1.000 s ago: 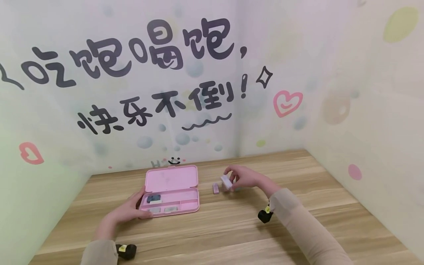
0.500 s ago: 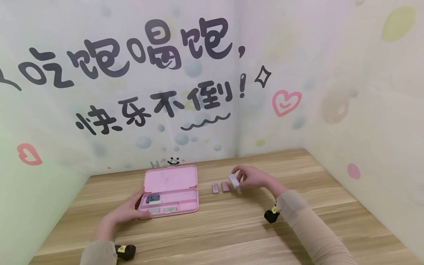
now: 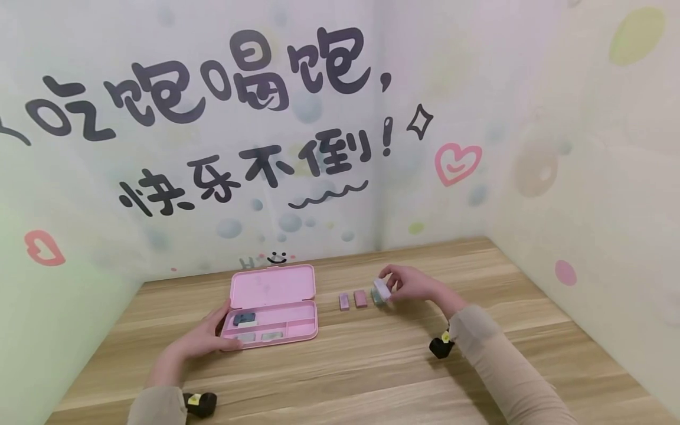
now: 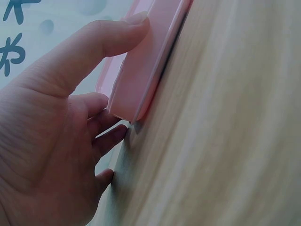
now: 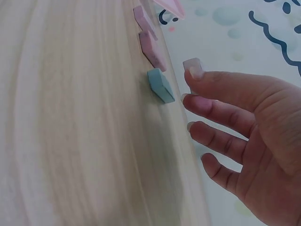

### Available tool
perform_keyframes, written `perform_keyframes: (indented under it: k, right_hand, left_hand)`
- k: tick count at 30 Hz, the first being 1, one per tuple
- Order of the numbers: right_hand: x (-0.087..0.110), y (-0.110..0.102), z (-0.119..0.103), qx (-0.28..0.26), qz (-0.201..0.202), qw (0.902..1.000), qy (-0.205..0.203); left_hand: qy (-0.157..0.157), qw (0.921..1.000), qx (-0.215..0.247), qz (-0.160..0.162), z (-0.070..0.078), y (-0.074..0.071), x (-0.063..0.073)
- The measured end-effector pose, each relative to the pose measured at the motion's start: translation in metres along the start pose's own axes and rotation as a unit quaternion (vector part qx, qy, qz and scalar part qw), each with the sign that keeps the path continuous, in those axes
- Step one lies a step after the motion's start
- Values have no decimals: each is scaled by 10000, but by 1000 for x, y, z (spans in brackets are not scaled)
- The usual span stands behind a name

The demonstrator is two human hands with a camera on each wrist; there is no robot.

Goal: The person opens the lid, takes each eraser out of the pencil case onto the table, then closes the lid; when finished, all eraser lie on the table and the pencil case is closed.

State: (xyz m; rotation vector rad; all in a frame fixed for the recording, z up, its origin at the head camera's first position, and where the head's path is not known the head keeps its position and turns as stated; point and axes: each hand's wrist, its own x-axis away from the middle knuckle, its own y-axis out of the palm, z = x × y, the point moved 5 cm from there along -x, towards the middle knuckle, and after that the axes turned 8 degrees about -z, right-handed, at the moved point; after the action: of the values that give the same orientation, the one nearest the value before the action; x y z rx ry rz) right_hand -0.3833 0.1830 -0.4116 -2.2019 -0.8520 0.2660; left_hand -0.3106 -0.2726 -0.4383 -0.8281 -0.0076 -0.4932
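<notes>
A pink pencil case [image 3: 273, 287] lies with its lid folded back. My left hand [image 3: 199, 339] holds its left end, thumb over the front side and fingers around the end. Inside are a dark block [image 3: 243, 319], a small white block [image 3: 247, 324] and two pale erasers in the front compartment. Between thumb and index finger, my right hand [image 3: 417, 284] pinches a whitish eraser [image 5: 192, 64]. Just beyond those fingertips a teal eraser [image 5: 162, 86] lies on the table, apart from the hand in the right wrist view. Beside it are a pink eraser [image 3: 360, 298] and a lavender eraser [image 3: 343, 301].
The wooden table [image 3: 340, 378] meets a back wall [image 3: 329, 236] with dark lettering, close behind the pencil case. Another wall [image 3: 600, 236] bounds the table on the right. A black wrist camera [image 3: 202, 404] sits at the left cuff, another [image 3: 441, 346] at the right.
My right hand has shifted right with the whitish eraser, uncovering first the pink eraser, then the teal one on the table. The left hand keeps its hold on the pencil case.
</notes>
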Motion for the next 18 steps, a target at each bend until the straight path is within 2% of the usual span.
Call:
perform_keyframes:
  k: [18]
  right_hand:
    - [11, -4, 22, -270, 184, 9991, 284]
  left_hand:
    - [13, 10000, -63, -1, -2, 0, -1]
